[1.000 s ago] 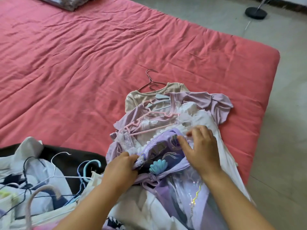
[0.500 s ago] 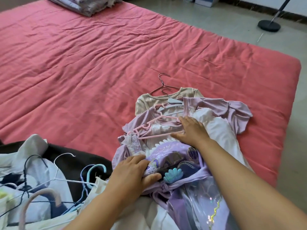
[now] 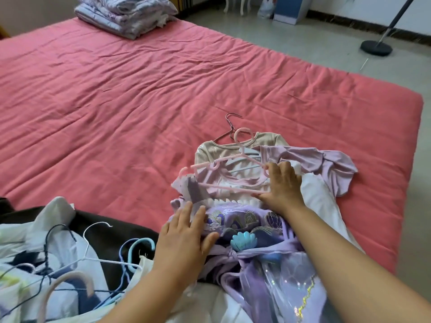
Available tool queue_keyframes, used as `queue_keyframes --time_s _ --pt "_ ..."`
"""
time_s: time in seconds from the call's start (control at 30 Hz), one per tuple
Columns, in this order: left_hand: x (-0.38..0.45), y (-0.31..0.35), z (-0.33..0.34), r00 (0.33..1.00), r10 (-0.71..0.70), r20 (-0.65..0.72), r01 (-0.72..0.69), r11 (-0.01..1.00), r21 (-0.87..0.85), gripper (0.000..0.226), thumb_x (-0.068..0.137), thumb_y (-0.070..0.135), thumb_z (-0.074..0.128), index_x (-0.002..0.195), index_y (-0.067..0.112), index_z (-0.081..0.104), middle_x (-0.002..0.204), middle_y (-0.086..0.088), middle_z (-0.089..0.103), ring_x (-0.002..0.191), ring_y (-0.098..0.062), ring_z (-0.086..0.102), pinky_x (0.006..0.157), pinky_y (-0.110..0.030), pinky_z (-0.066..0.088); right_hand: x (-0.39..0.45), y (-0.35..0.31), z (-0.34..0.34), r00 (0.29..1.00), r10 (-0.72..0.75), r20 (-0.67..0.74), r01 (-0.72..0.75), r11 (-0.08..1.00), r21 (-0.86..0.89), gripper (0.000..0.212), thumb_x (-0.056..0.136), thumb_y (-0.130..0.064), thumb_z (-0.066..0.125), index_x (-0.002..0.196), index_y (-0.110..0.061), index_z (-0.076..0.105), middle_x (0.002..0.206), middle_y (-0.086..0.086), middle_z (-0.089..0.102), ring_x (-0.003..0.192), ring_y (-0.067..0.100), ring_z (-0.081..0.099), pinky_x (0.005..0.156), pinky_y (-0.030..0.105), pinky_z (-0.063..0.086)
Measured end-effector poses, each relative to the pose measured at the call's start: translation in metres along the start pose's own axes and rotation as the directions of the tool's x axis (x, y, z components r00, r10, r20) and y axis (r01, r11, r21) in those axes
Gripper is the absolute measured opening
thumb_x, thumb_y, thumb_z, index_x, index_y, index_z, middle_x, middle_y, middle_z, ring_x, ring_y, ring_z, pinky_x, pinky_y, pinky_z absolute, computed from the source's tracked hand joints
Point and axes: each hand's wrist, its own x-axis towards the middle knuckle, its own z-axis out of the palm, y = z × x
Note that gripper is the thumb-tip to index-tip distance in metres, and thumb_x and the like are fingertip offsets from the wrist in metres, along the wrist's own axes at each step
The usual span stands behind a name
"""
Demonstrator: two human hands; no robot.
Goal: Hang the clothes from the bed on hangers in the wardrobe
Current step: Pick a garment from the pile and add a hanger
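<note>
Since the earlier frame, the pink hanger (image 3: 229,165) has been raised off the garment stack, its hook now over the beige top (image 3: 268,142). The right hand (image 3: 283,183) grips the hanger's right end; the left hand (image 3: 184,238) lies flat, fingers spread, on the purple dress (image 3: 245,220) just below. Loose hangers (image 3: 93,257) and clothes lie left on the red bed (image 3: 116,101).

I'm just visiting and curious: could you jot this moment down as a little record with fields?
Setting: red bed
Left hand: flat on the purple dress
Right hand: on the pink hanger lying on the clothes pile
Beside: loose hangers at left
Far corner: folded bedding
Wardrobe: not in view
</note>
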Motion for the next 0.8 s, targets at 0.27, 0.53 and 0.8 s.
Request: queue_keyframes --time_s 0.27,0.53,0.8 --pt "-0.004 0.006 -0.084 0.940 0.067 -0.336 -0.109 0.988 -0.108 0.085 0.085 0.072 0.011 0.149 0.015 0.011 0.155 -0.012 0.015 0.140 -0.022 0.011 0.112 -0.029 0.010 -0.010 0.000 -0.108 0.842 -0.059 -0.536 0.117 0.990 0.074 0.069 0.057 -0.063 0.062 0.105 -0.017 0.041 0.101 0.011 0.041 0.093 0.028 0.038 0.072 0.042 0.037" --pt "-0.031 0.045 -0.214 0.930 0.106 -0.351 -0.120 0.993 -0.017 0.083 0.095 0.047 0.040 0.133 0.028 -0.031 0.155 -0.002 -0.022 0.145 -0.020 -0.012 0.118 -0.031 0.001 -0.040 -0.037 -0.244 0.745 -0.179 -0.642 0.164 0.983 -0.084 0.087 0.033 -0.040 0.091 0.102 -0.020 0.042 0.099 0.009 0.044 0.089 0.024 0.039 0.069 0.037 0.037" --pt "-0.121 0.077 -0.357 0.878 0.211 -0.431 -0.217 0.976 0.036 0.067 0.099 0.036 0.034 0.149 0.026 -0.010 0.158 0.004 -0.011 0.146 -0.016 0.002 0.113 -0.029 0.016 -0.105 -0.084 -0.417 0.659 -0.209 -0.723 0.132 0.978 -0.162 0.084 0.035 -0.054 0.088 0.098 -0.020 0.044 0.091 0.006 0.040 0.081 0.025 0.044 0.066 0.032 0.032"
